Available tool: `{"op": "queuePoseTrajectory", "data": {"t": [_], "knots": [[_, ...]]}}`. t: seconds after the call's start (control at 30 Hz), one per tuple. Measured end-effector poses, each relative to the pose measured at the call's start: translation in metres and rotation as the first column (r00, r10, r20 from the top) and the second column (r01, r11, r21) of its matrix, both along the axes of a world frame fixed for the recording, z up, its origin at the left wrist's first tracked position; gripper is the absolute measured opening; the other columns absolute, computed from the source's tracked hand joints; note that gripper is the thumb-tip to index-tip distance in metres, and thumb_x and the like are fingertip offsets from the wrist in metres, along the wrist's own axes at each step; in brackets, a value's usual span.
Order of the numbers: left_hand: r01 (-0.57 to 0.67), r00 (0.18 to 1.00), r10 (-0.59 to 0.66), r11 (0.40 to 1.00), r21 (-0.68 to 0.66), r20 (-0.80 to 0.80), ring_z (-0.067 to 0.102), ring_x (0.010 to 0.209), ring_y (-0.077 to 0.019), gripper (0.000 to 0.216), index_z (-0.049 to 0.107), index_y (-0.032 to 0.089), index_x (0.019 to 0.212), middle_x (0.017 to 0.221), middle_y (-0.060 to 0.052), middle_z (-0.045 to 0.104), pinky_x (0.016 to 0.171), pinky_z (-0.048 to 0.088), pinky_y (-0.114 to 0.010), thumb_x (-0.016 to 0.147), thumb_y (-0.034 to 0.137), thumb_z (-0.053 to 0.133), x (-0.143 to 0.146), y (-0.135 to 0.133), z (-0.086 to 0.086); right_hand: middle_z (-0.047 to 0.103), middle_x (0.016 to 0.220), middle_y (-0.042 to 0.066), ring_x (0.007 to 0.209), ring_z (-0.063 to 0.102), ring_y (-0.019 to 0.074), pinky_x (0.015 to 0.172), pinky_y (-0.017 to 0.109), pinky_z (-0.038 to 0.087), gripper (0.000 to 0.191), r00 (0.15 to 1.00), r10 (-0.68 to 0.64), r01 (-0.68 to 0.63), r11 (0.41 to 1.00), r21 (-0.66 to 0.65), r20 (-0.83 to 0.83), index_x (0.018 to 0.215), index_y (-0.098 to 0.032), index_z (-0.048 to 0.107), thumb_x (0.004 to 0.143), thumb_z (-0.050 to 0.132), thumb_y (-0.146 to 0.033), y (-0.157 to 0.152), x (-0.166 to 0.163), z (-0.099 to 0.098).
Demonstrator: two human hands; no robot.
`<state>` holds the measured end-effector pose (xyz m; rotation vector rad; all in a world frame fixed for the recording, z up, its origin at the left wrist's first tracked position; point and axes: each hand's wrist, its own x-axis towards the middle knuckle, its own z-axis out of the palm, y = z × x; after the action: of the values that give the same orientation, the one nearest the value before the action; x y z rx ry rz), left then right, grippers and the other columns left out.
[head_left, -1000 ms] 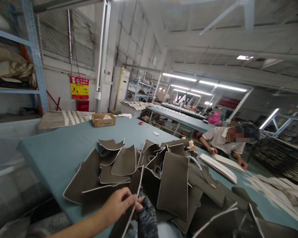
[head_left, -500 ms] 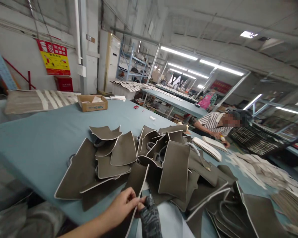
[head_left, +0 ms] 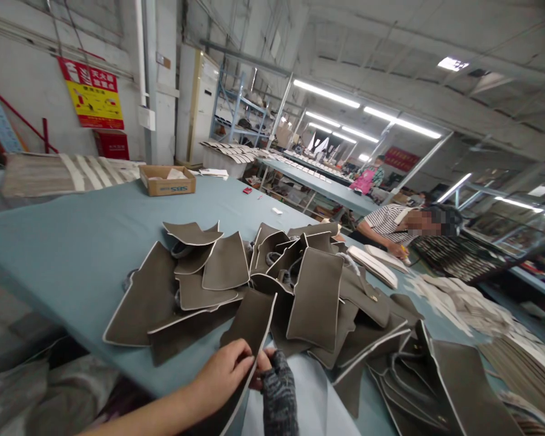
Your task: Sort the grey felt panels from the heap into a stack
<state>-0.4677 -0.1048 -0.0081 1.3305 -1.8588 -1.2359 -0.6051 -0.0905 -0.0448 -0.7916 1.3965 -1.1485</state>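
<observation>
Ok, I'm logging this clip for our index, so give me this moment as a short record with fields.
Place: workshop, long blue table
Left hand: bare, pinching the white-trimmed edge of a brown mat piece
Right hand: in a dark patterned fingerless glove, meeting the left at that edge
Nearby: heap of brown mat pieces
Far end: cardboard box
Others: a person in a striped shirt bent over pale pieces

This is a factory sewing or cutting workshop. Long blue-covered worktables stand in rows under strip lights, piled with cut brown mat pieces edged in white. Metal shelving holds stock, and another worker bends over pale pieces at the table's far edge.
</observation>
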Motion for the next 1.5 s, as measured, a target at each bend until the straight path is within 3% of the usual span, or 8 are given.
{"op": "queuePoseTrajectory", "data": {"t": [0.37,0.53,0.9,1.1,1.27,1.5], "knots": [[0.013,0.992,-0.010,1.000,-0.023,0.123,0.057,0.075,-0.0163,0.019,0.060,0.017,0.077,0.078,-0.002,0.064,0.066,0.039,-0.024,0.083,0.028,0.046,0.005,-0.001,0.012,0.064,0.058,0.002,0.052,0.059,0.0152,0.050,0.027,0.049,0.037,0.996,0.062,-0.066,0.995,0.073,0.058,0.062,-0.016,0.056,0.051,0.075,-0.046,-0.002,-0.001,0.024],[-0.002,0.979,0.003,1.000,-0.005,0.205,0.057,0.073,-0.0173,0.023,0.062,0.017,0.076,0.075,-0.003,0.065,0.062,0.038,-0.024,0.082,0.034,0.048,0.008,-0.003,0.020,0.058,0.048,-0.001,0.042,0.054,0.0141,0.045,0.027,0.045,0.035,0.997,0.082,-0.082,0.997,-0.009,-0.008,0.056,-0.018,0.054,0.052,0.071,-0.048,-0.004,0.006,0.020],[0.040,0.933,-0.019,0.998,-0.050,0.359,0.061,0.071,-0.0188,0.030,0.067,0.017,0.073,0.076,-0.007,0.069,0.060,0.037,-0.025,0.084,0.028,0.041,0.008,-0.005,0.034,0.051,0.043,-0.002,0.042,0.047,0.0121,0.044,0.025,0.041,0.040,0.982,-0.036,0.008,0.989,-0.149,-0.187,0.053,-0.021,0.051,0.056,0.066,-0.058,0.004,0.022,0.020],[0.074,0.887,-0.039,0.995,-0.059,0.460,0.060,0.066,-0.0191,0.022,0.066,0.017,0.071,0.073,-0.007,0.069,0.053,0.031,-0.024,0.077,0.022,0.046,0.006,-0.013,0.040,0.054,0.047,-0.003,0.050,0.052,0.0144,0.050,0.025,0.043,0.033,0.986,-0.020,-0.010,0.984,-0.177,-0.167,0.057,-0.023,0.052,0.059,0.066,-0.052,0.004,0.025,0.003],[0.030,0.895,-0.012,0.999,-0.032,0.445,0.053,0.060,-0.0145,0.015,0.063,0.018,0.065,0.066,-0.002,0.064,0.050,0.026,-0.023,0.070,0.018,0.049,0.002,-0.018,0.034,0.055,0.050,-0.003,0.046,0.048,0.0128,0.047,0.025,0.041,0.026,0.982,-0.032,0.004,0.989,-0.151,-0.184,0.061,-0.022,0.053,0.062,0.062,-0.046,0.005,0.020,-0.007],[-0.001,0.941,0.030,0.996,-0.087,0.338,0.049,0.060,-0.0132,0.017,0.061,0.015,0.066,0.062,-0.001,0.057,0.054,0.030,-0.022,0.073,0.016,0.046,0.000,-0.026,0.021,0.054,0.045,-0.003,0.041,0.049,0.0121,0.043,0.024,0.040,0.034,0.987,-0.073,0.072,0.997,-0.012,-0.146,0.057,-0.021,0.051,0.058,0.064,-0.052,0.006,-0.006,0.007]]}}
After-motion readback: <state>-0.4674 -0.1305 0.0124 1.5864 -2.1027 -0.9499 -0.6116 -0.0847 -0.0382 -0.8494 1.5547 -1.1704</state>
